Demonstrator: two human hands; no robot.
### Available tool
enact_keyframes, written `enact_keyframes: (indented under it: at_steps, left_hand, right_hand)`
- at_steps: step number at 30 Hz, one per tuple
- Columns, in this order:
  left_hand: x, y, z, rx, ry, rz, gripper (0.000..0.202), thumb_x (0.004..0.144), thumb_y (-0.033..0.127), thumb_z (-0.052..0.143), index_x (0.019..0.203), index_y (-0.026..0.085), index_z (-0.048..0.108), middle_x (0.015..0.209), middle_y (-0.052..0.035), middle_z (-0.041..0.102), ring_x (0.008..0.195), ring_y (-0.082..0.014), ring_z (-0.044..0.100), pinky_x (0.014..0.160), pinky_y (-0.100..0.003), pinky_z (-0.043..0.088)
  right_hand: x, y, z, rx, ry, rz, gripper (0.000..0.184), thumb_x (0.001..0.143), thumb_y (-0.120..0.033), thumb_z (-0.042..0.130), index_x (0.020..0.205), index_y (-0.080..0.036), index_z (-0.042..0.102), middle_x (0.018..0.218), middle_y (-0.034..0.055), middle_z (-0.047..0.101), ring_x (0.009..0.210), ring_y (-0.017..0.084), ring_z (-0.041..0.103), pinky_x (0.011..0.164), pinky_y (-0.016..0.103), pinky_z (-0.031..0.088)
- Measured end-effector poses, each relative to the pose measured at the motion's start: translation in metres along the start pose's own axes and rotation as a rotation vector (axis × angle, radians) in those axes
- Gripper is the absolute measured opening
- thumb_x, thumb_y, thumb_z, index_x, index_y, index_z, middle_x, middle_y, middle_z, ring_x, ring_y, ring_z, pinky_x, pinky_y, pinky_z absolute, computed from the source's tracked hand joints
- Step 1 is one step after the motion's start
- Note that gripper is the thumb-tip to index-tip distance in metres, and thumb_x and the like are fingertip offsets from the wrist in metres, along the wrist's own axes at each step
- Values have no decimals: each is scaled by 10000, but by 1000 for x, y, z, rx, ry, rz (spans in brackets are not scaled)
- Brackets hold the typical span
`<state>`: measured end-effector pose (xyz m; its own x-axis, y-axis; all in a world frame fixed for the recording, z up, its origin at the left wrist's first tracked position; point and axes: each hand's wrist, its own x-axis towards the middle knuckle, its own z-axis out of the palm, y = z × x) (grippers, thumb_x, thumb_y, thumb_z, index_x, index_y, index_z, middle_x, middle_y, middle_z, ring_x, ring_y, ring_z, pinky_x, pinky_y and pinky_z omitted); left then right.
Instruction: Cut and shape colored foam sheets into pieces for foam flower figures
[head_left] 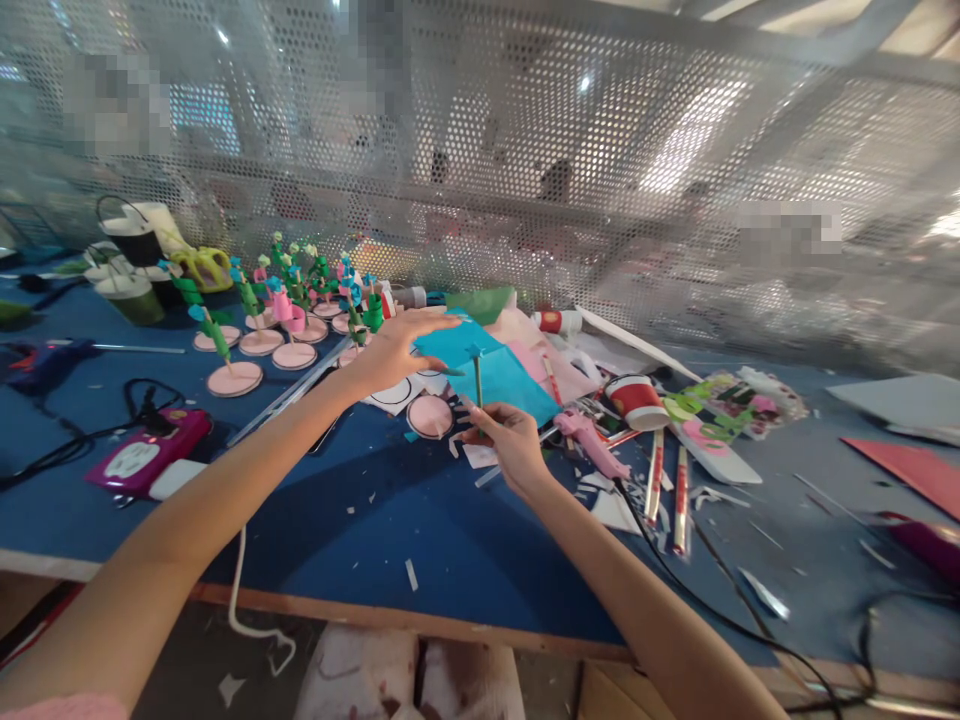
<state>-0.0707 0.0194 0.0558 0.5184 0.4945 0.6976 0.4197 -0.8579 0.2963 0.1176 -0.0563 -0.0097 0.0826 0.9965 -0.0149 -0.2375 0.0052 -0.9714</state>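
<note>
Two bare hands work above a blue bench (360, 560). The right hand (510, 440) grasps a paper flower (478, 375) low on its thin green stem, between thumb and fingers; the stem stands nearly upright, topped by a blue star-shaped bloom. That flower is near the middle of the view, in front of a blue paper sheet (521, 378). The left hand (401, 350) is unclenched and holds nothing visible, its thumb and fingers spread apart just to the left of the bloom.

Beneath and between the hands, a round pink disc (430, 416) lies flat on the bench. Farther left, a cluster of paper plants (219, 340) with green, blue and pink parts stands on similar pink bases. Nearer the front edge on that side is a purple power strip (157, 450) with a black plug in it.

To the right of the right hand lies a pink glue gun (592, 445), its black cord (675, 580) running toward the front edge. Just beyond it, a red-and-white paper cup (636, 402) rests tipped, with two red-and-white wrapped sticks (681, 500) near it. White paper scraps (615, 510) are scattered around. Behind the bench rises a perforated metal screen (517, 200).
</note>
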Motion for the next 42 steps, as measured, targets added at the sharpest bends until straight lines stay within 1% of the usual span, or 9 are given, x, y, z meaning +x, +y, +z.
enact_keyframes:
  at_steps: [7, 14, 24, 29, 33, 37, 38, 40, 42]
  left_hand:
    - [-4, 4, 18, -49, 84, 159, 397, 694, 190, 711, 1081, 228, 631, 1080, -36, 676, 1068, -202, 563, 933, -405, 466]
    - [-5, 2, 18, -11, 90, 197, 227, 725, 208, 682, 952, 215, 684, 913, -39, 714, 974, -189, 592, 856, -380, 499]
    - [-6, -1, 19, 4, 109, 250, 232, 720, 188, 679, 952, 189, 684, 873, -49, 717, 926, -180, 594, 787, -331, 523]
    - [-5, 1, 18, -8, 56, 218, 266, 720, 192, 682, 985, 213, 672, 928, -45, 711, 977, -188, 586, 822, -353, 513]
    - [-1, 5, 4, 15, 76, 145, 514, 678, 251, 728, 1167, 253, 573, 1228, -75, 587, 1086, -203, 545, 931, -403, 449]
    - [3, -6, -16, 57, 217, -103, 316, 727, 268, 682, 1029, 185, 642, 1067, -84, 652, 766, -129, 618, 736, -289, 498]
    - [2, -9, -17, 62, 169, -160, 213, 741, 280, 664, 923, 169, 673, 949, -73, 680, 687, -116, 609, 675, -260, 490]
    - [0, -15, -13, 47, -64, -221, 154, 766, 296, 627, 781, 156, 689, 770, -58, 689, 609, -112, 595, 602, -231, 465]
    - [-7, -14, 2, 16, -332, -192, 161, 724, 294, 659, 805, 159, 691, 783, -64, 693, 667, -139, 619, 605, -226, 463]
  right_hand:
    - [-4, 3, 4, -46, -65, 48, 392, 440, -433, 812, 580, -140, 593, 470, -15, 606, 402, 118, 590, 461, 226, 523]
    - [-7, 3, 5, -81, -137, 54, 375, 461, -438, 799, 561, -143, 590, 478, -10, 605, 380, 107, 561, 435, 231, 508]
    - [-6, 2, 5, -102, -144, 35, 361, 472, -430, 798, 552, -147, 589, 481, -16, 605, 363, 97, 542, 412, 224, 494]
    - [-6, 3, 5, -89, -149, 48, 363, 462, -432, 804, 549, -147, 597, 478, -17, 609, 355, 91, 536, 406, 219, 494]
    - [-3, 2, 4, 19, -88, 89, 391, 419, -435, 822, 561, -154, 589, 489, -16, 618, 425, 119, 595, 463, 232, 531]
    - [5, -2, -3, 83, -34, 54, 370, 470, -435, 810, 627, -152, 633, 603, 18, 670, 619, 156, 672, 566, 230, 559]
    - [7, -3, -5, 81, -15, 39, 358, 475, -426, 811, 626, -153, 636, 604, 14, 668, 638, 155, 674, 567, 221, 557]
    - [11, -5, -8, 73, 11, 16, 349, 462, -414, 820, 619, -160, 639, 597, 6, 664, 657, 159, 676, 566, 219, 557]
    - [13, -6, -11, 70, 19, 4, 363, 436, -417, 827, 626, -168, 645, 606, 11, 672, 670, 174, 678, 584, 247, 566]
